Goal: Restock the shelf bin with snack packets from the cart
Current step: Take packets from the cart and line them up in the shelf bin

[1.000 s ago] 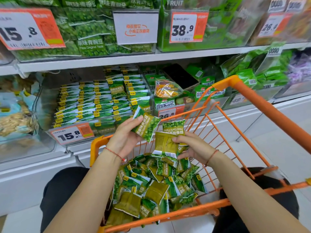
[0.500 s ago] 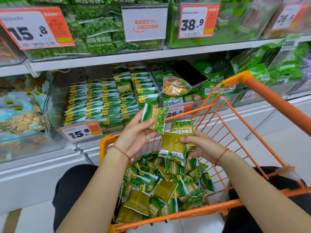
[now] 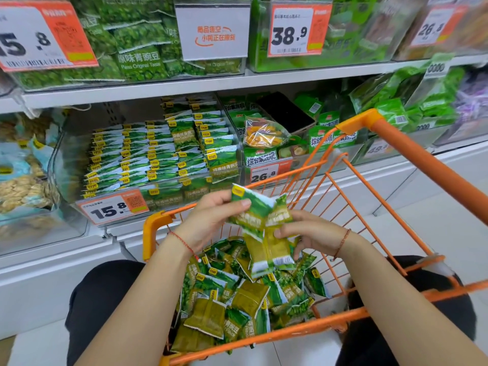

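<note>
Both hands busy with green snack packets above the orange cart, right at the shelf.

The shelf [image 3: 169, 87] runs across the far side, and its clear bin [image 3: 59, 165] at far left-centre holds tidy rows of green packets above a 15.8 price tag [image 3: 113, 208]. The orange cart [image 3: 412, 165] sits near, its basket carrying a loose heap of packets [image 3: 237, 302]. Above that heap the left hand [image 3: 211, 220] pinches one green packet [image 3: 250, 210] by its top edge, while the right hand [image 3: 311, 233] grips a small stack of packets [image 3: 269, 249] hanging downward. The two hands are close together, their packets touching at the middle.
</note>
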A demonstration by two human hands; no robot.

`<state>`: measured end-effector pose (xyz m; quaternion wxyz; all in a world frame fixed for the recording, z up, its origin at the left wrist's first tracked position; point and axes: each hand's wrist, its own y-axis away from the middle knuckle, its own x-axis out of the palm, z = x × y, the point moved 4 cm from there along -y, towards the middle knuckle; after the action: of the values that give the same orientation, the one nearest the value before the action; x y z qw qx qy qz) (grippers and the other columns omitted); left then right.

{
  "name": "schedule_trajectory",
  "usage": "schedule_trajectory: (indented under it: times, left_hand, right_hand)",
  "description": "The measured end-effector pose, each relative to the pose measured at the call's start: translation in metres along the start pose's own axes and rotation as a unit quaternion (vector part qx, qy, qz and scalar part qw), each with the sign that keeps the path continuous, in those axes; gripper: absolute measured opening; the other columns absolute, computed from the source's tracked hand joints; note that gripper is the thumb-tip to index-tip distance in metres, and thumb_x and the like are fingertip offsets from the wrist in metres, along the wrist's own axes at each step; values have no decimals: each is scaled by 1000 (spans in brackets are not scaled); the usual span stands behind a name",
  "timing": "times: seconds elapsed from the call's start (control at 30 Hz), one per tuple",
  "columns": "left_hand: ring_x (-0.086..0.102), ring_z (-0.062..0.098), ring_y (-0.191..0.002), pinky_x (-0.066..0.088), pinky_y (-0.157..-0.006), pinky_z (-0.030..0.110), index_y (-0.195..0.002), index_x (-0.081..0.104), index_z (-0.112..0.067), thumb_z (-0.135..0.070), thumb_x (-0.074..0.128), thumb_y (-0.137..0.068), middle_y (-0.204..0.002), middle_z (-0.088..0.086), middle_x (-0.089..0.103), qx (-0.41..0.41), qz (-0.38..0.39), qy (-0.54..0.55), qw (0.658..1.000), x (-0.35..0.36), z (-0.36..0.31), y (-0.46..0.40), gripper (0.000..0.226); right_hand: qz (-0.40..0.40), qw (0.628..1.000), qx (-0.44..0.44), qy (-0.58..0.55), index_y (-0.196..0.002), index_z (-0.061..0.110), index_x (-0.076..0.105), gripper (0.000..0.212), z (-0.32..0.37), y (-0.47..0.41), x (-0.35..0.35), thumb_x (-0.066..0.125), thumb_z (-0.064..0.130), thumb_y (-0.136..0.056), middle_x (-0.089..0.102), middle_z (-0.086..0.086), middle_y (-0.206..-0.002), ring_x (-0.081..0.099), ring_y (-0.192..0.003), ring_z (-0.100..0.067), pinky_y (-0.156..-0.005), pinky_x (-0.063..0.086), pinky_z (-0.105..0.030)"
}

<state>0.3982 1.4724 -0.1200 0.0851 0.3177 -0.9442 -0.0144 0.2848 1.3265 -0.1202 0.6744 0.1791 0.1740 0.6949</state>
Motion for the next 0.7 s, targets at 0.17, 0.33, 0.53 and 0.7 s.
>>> schedule_trajectory:
  times: [0.17,0.33,0.53,0.7]
  left_hand:
    - [50,23,-79,38,-76,35,-93,67,6,-45,77,-65,-86,14,56,-89,106,-144,980,16,16,4,59]
    - [62,6,-67,46,-72,20,-67,73,-19,-13,68,-84,-70,-6,69,-42,5,-65,997,9,3,1,20]
    - [57,17,-82,43,-89,37,-86,55,-5,-28,75,-72,-83,8,57,7,-141,103,985,4,5,-3,33]
    - [60,9,-72,49,-75,25,-74,56,-9,-22,65,-82,-74,-1,61,8,-117,74,990,16,6,-4,17]
  right_hand:
    - [107,987,79,90,-121,24,52,38,-11,2,10,61,5,-89,65,9,-102,66,-87,-3,-59,56,-22]
    - [17,999,11,26,-117,23,57,33,-4,-2,1,60,4,-89,66,4,-108,66,-89,-7,-58,54,-20]
    - [-53,996,-49,-53,-123,15,58,35,-1,-8,-5,60,5,-90,58,-2,-120,64,-88,-7,-57,54,-20]
    - [-70,993,-82,-40,-105,23,64,28,3,-7,-3,55,0,-91,67,6,-96,66,-79,-4,-55,53,-20]
